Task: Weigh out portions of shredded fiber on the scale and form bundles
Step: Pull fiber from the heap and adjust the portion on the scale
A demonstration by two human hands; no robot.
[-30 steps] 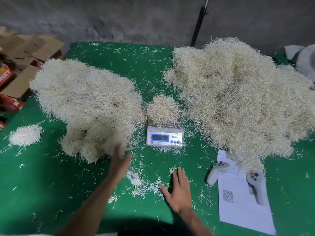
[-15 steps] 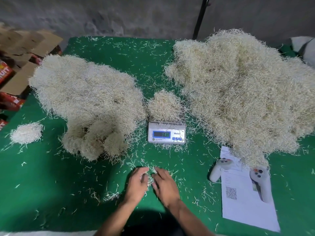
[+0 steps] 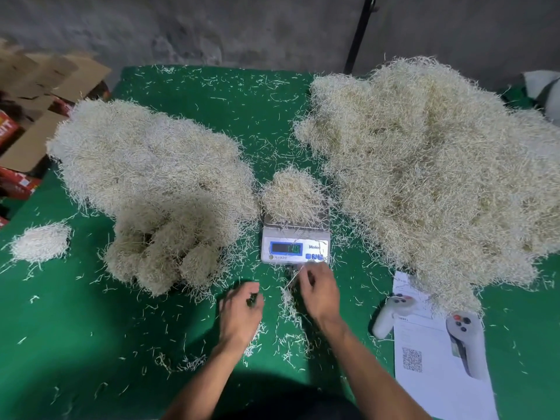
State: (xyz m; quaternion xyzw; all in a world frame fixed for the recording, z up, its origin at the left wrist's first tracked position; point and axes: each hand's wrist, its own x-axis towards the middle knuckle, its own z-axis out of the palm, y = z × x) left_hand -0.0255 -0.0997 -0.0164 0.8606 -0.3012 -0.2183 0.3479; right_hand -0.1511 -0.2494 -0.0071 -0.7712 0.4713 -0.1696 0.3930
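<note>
Nearest the person, both forearms reach over the green table cloth (image 3: 75, 344), which is littered with stray strands. The left hand (image 3: 241, 313) hovers low with fingers curled; whether it holds any fiber I cannot tell. The right hand (image 3: 318, 294) pinches a thin wisp of shredded fiber just in front of the scale (image 3: 295, 245), above a small line of loose strands (image 3: 291, 310). To the right lie two game controllers on a printed sheet (image 3: 436, 353). On the scale pan sits the weighed portion (image 3: 291, 195), the display lit but unreadable. The step looks like topping up: add strands a few at a time, drop them centrally, let the reading settle. Beyond lie the left heap (image 3: 145, 168) and the larger right heap (image 3: 439, 165).
</note>
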